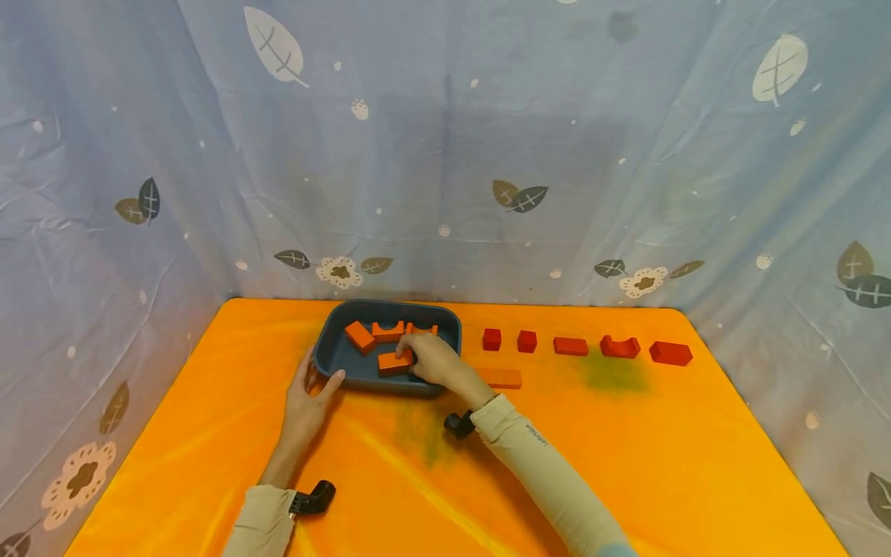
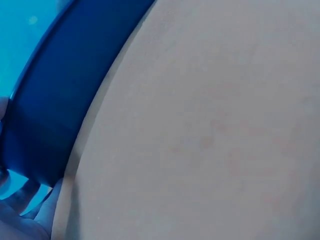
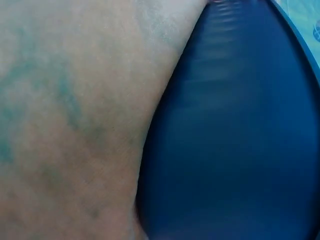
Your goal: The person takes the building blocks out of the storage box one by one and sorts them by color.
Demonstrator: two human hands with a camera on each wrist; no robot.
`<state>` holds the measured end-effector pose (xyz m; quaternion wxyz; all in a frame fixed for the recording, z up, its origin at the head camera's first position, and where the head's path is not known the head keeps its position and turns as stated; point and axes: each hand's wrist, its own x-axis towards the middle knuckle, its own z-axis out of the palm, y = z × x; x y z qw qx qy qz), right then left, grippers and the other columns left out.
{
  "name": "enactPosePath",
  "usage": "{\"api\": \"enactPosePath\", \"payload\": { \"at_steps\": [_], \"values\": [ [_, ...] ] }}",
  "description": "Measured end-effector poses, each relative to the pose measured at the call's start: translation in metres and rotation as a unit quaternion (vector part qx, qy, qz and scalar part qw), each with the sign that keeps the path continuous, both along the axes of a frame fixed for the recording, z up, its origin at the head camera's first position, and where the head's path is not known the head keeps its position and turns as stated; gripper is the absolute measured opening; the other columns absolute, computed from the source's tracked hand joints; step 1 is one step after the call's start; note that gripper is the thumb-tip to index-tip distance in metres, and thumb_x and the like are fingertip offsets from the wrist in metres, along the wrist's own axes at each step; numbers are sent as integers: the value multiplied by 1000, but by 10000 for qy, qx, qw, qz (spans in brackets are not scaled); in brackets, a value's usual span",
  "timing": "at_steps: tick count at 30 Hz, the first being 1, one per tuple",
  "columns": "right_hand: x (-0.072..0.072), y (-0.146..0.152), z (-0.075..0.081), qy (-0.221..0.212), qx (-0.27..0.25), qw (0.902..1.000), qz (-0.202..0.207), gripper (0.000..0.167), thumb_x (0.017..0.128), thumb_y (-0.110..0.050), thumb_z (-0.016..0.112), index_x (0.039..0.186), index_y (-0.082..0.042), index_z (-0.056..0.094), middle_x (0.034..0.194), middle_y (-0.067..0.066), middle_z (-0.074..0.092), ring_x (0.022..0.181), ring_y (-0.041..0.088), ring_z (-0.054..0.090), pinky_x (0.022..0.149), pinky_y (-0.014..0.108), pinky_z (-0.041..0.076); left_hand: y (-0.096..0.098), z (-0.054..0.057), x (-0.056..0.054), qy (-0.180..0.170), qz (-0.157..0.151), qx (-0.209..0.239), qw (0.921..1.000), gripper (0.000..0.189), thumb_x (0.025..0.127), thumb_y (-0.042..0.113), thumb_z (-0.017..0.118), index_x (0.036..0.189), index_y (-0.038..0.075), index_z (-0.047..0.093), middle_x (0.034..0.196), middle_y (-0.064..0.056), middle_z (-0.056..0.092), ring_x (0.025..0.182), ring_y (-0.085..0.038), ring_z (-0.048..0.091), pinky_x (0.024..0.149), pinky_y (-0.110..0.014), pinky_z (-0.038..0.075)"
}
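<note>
A dark blue-grey plastic bin (image 1: 376,385) stands at the back of the table with several orange toy blocks inside. My left hand (image 1: 305,406) holds its near left corner, the thumb at the rim and the other fingers around the outer wall. Reaching over the near right side, my right hand (image 1: 435,360) pinches an orange rectangular block (image 1: 391,364) low in the bin. Behind it lie another rectangular block (image 1: 360,337) and two notched arch blocks, one arch block (image 1: 387,333) partly beside the other. In the left wrist view the bin wall (image 2: 65,75) fills the upper left.
Right of the bin, a row of red blocks runs along the back: two small cubes, a flat block (image 1: 571,346), an arch block (image 1: 619,346) and a larger block (image 1: 671,353). A long orange block (image 1: 500,377) lies near my right wrist. Patterned curtains surround the yellow-orange table (image 1: 390,495).
</note>
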<state>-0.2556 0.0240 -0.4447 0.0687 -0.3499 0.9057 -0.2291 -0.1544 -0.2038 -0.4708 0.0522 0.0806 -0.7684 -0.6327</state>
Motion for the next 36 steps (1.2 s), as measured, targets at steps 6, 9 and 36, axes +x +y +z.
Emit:
{"api": "enactPosePath", "payload": {
  "at_steps": [6, 9, 36],
  "values": [
    [5, 5, 4, 218, -744, 9965, 298, 21, 86, -3, 74, 106, -8, 74, 110, 5, 68, 87, 21, 63, 84, 35, 54, 5, 15, 9, -10, -51, 86, 9999, 81, 96, 24, 65, 159, 14, 15, 162, -11, 16, 147, -36, 19, 116, -52, 26],
    [6, 7, 6, 312, -1077, 9928, 421, 20, 86, -5, 74, 107, -7, 76, 116, 9, 67, 98, 24, 64, 93, 43, 52, 2, 9, 7, -41, -27, 69, 10000, 82, 95, 25, 66, 159, 13, 15, 162, -10, 16, 147, -36, 19, 116, -52, 26],
    [23, 170, 7, -736, -3640, 9227, -1031, 29, 88, 1, 70, 116, 7, 69, 127, 24, 60, 117, 31, 57, 89, 25, 54, -6, -20, -7, 217, 132, -123, 9996, 82, 94, 34, 66, 158, 17, 19, 160, -9, 24, 144, -35, 26, 115, -51, 30]
  ]
}}
